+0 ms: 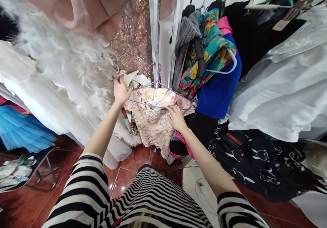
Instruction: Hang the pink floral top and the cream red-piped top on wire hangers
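Note:
A cream floral garment (153, 120) with pink flowers hangs in front of me on a thin purple hanger (158, 78). Its hook is up by the white rack post. My left hand (122, 91) is closed at the hanger's left end, its fingers on a cream cloth with red edging (131, 75) behind the garment. Part of that grip is hidden. With bent fingers, my right hand (176, 118) grips the floral garment at the hanger's lower bar, right of the middle. A darker patterned cloth (129, 120) shows behind the garment's left side.
White feathered clothing (84, 64) and a sequined piece (134, 30) hang on the left. On the right hang a teal floral garment (213, 51), blue cloth (217, 88) and white satin (283, 85). A black printed cloth (260, 163) lies lower right. A chair (43, 172) stands lower left.

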A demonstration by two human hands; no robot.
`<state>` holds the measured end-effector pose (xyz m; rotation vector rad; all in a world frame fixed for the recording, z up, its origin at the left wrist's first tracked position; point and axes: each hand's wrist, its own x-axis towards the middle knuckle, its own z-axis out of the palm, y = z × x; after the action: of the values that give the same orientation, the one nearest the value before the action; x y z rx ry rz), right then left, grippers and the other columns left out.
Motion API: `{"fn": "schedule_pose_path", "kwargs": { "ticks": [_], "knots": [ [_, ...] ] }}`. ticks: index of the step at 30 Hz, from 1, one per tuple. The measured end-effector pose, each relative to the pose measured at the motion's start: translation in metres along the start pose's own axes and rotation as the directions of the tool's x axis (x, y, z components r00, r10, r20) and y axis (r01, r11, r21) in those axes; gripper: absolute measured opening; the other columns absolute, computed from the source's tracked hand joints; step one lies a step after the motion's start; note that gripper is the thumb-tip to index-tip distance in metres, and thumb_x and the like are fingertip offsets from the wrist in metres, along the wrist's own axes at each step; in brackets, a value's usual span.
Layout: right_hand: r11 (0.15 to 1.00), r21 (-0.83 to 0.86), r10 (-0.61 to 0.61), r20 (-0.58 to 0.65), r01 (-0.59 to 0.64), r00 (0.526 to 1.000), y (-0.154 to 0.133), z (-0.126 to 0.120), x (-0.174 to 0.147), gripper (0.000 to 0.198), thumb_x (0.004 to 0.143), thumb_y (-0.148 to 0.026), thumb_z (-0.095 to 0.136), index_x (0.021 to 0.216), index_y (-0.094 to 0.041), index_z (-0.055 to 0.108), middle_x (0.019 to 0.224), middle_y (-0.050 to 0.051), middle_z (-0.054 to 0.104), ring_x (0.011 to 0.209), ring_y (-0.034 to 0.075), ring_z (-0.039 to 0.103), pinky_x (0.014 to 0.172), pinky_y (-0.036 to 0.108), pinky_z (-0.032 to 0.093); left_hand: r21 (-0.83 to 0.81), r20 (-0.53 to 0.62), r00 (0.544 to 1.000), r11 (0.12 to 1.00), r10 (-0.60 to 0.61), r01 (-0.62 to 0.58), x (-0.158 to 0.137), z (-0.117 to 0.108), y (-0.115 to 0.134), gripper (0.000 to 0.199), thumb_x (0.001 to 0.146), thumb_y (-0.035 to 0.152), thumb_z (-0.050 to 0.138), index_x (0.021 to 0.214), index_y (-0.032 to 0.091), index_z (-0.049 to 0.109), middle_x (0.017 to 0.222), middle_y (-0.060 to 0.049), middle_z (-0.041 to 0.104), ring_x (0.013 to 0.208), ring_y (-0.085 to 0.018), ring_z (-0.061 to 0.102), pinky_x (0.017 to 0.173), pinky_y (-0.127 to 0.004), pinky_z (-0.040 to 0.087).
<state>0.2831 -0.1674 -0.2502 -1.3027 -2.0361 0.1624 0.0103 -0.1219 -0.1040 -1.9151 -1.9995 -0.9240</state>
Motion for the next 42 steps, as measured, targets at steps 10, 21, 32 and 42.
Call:
{"fn": "schedule_pose_path", "kwargs": {
  "ticks": [10, 21, 32, 42],
  "knots": [
    [0.995, -0.09, 0.036, -0.096, -0.044, 0.995, -0.014, 0.003, 0.001, 0.046, 0.083, -0.014, 0.045, 0.124, -0.021, 0.067, 0.118, 0.016, 0.058, 0.116, 0.035, 0.047, 0.1, 0.06, 0.047, 0.082, -0.004, 1.0, 0.997, 0.004, -0.003, 0.025, -0.011, -0.006, 0.057, 0.082, 0.019, 0.053, 0.139, 0.021, 0.049, 0.143, -0.019, 0.047, 0.124, -0.037, 0.058, 0.094, -0.047, 0.057],
    [0.987, -0.074, -0.145, -0.08, 0.139, 0.986, -0.071, 0.005, 0.059, 0.049, 0.088, -0.011, 0.041, 0.129, -0.024, 0.064, 0.126, 0.013, 0.058, 0.115, 0.031, 0.048, 0.101, 0.05, 0.047, 0.06, 0.08, 0.995, 0.997, 0.052, -0.056, 0.042, -0.017, -0.019, 0.042, 0.091, 0.014, 0.039, 0.128, 0.021, 0.059, 0.132, -0.014, 0.056, 0.098, -0.028, 0.069, 0.087, -0.038, 0.056],
    [0.957, -0.195, -0.207, 0.065, 0.216, 0.976, -0.142, 0.024, 0.185, 0.063, 0.084, -0.004, 0.044, 0.147, -0.005, 0.042, 0.136, 0.024, 0.054, 0.124, 0.035, 0.047, 0.105, 0.052, 0.039, 0.022, 0.142, 0.985, 0.995, 0.093, -0.097, 0.022, -0.021, -0.025, 0.031, 0.091, 0.015, 0.043, 0.116, 0.021, 0.06, 0.125, -0.01, 0.057, 0.108, -0.026, 0.065, 0.087, -0.036, 0.057],
    [0.96, -0.254, -0.09, 0.119, 0.118, 0.989, -0.152, 0.009, 0.208, 0.054, 0.092, -0.005, 0.035, 0.143, -0.011, 0.053, 0.115, 0.02, 0.071, 0.11, 0.028, 0.062, 0.1, 0.042, 0.043, -0.108, 0.086, 0.971, 0.971, 0.224, -0.215, 0.005, -0.011, -0.034, 0.019, 0.089, 0.015, 0.051, 0.103, 0.02, 0.061, 0.111, -0.01, 0.058, 0.094, -0.023, 0.066, 0.073, -0.031, 0.055]
  ]
}}
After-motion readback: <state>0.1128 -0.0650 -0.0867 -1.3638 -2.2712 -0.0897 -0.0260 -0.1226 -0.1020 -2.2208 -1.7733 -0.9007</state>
